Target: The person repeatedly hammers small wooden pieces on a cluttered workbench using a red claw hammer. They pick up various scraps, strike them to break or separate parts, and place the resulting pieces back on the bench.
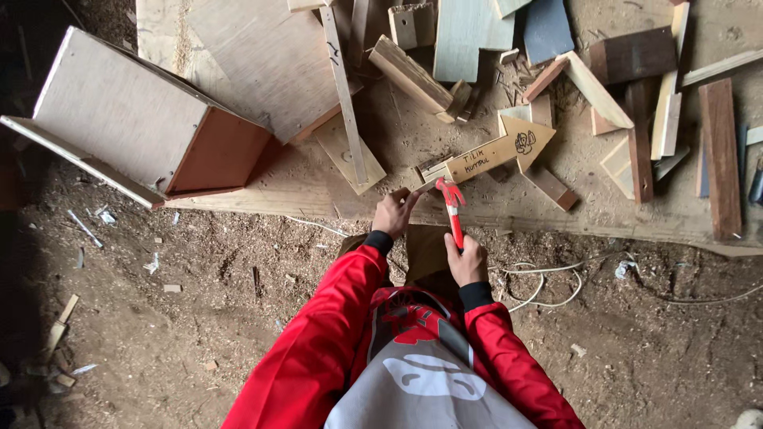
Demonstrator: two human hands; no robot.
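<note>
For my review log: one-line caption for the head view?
Right hand swings red hammer at arrow-shaped wooden sign; left hand steadies it.
</note>
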